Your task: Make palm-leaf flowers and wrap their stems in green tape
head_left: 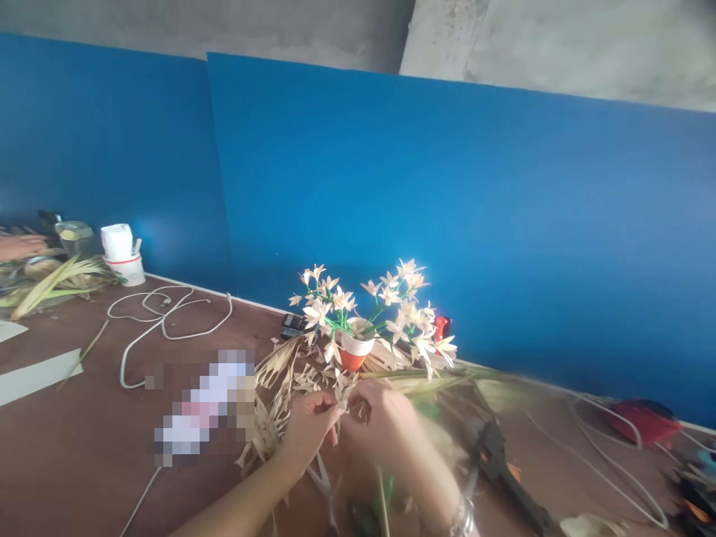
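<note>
My left hand (312,424) and my right hand (381,412) meet low in the centre, fingertips pinched together. Between them is a small pale flower (341,389) that looks made of dried husk; the fingers partly cover it. Just beyond stands an orange and white pot (356,352) full of pale flowers (411,313) on green stems. Dried husk strips (280,373) lie around the pot and beside my left hand. Below my hands a pair of scissors (323,481) is partly visible. To the right of my right forearm lies a black glue gun (495,451).
A white cable (165,317) loops across the brown table (72,462). At the far left are a white cup (127,267), long leaves (50,287) and another person's hand (22,246). A red object (643,422) lies right, by more cables. A blue panel (447,194) stands behind.
</note>
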The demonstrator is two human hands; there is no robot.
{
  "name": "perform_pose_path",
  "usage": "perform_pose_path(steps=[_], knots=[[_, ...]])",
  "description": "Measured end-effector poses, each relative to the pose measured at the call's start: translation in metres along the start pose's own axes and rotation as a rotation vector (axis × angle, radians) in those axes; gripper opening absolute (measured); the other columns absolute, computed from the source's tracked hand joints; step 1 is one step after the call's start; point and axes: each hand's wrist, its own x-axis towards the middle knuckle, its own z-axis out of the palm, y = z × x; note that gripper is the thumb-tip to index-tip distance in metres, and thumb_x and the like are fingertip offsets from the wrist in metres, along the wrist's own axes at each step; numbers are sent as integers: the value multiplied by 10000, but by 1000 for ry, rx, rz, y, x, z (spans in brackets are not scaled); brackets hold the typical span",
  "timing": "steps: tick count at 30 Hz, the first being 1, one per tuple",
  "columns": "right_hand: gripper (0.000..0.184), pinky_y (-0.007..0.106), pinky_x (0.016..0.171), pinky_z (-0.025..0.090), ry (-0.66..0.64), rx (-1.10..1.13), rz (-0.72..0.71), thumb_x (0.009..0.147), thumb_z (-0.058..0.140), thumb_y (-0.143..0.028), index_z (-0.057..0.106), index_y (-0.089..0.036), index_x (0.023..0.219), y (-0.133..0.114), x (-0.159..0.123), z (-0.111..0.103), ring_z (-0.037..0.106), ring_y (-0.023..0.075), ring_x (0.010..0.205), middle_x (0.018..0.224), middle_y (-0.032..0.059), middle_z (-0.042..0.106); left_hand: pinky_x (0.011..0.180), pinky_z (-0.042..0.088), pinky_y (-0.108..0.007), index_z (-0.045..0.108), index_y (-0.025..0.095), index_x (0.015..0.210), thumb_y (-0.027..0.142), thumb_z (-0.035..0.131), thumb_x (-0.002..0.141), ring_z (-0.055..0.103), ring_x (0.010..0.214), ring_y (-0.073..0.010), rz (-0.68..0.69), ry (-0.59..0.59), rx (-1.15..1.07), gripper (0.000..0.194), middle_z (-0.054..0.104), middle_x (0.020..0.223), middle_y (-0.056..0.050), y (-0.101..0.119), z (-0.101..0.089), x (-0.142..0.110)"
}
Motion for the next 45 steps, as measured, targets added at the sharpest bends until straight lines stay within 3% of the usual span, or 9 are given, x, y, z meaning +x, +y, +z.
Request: perform_pose_path(steps=[5, 15, 21, 24, 27, 30, 33, 37, 45], knots=[[158, 262, 526, 218, 96, -242, 17, 693, 532, -133, 513, -184, 544, -11, -2, 23, 445, 121, 554, 598, 20, 565, 406, 298, -215, 563, 191, 522, 253, 521, 673, 423, 319, -111, 47, 60, 71, 169, 463, 304, 52, -3, 0, -1], [112, 236, 566, 264, 186, -204, -5, 694, 521, -101, 564, -193, 646, -17, -1, 43, 511, 126, 627, 695, 1, 609, 502, 372, -226, 555, 180, 468, 146, 476, 521, 511, 513, -144, 222, 41, -82, 101, 562, 468, 24, -1, 0, -2], [124, 222, 582, 301, 149, -75, -4, 742, 522, -157, 605, -197, 660, -17, 2, 31, 530, 132, 636, 697, 11, 630, 429, 319, -213, 523, 184, 468, 178, 501, 589, 459, 396, -117, 146, 21, -104, 124, 506, 380, 40, -8, -1, 2], [171, 215, 549, 310, 173, 66, 92, 804, 499, -284, 610, -207, 698, -6, 6, 18, 506, 125, 572, 645, -1, 618, 394, 270, -207, 577, 171, 526, 281, 556, 674, 403, 317, -91, 67, -13, -115, 186, 503, 351, 40, -9, -2, 4], [324, 218, 487, 280, 192, 138, 249, 834, 441, -422, 543, -197, 625, 11, 11, 12, 436, 120, 502, 533, -18, 534, 368, 217, -203, 583, 161, 537, 366, 637, 645, 394, 303, -63, 4, -35, -202, 238, 619, 491, 3, -3, -2, 4], [439, 216, 450, 244, 56, 234, 275, 812, 434, -495, 426, -191, 496, 21, 15, 16, 363, 104, 467, 450, -40, 406, 351, 175, -202, 591, 156, 547, 386, 679, 617, 394, 310, -54, -16, -44, -271, 255, 647, 560, -5, 4, 0, 0], [386, 207, 447, 256, -50, 366, 261, 783, 466, -393, 393, -185, 466, 23, 17, 23, 360, 89, 446, 420, -52, 373, 349, 149, -200, 602, 157, 553, 399, 697, 608, 342, 294, -48, -29, -65, -288, 266, 567, 434, 33, 8, 1, -3], [263, 203, 445, 255, -52, 412, 276, 721, 463, -258, 414, -180, 475, 24, 18, 25, 357, 82, 442, 420, -57, 384, 359, 157, -195, 649, 146, 649, 406, 730, 593, 300, 291, -44, -42, -102, -250, 277, 508, 352, 58, 7, 2, -3], [284, 209, 450, 246, -19, 355, 291, 737, 455, -313, 430, -176, 489, 28, 17, 20, 346, 90, 477, 467, -51, 360, 313, 170, -194, 649, 135, 659, 417, 725, 555, 445, 319, -66, -82, -61, -298, 310, 666, 606, -21, 2, 3, -1]])
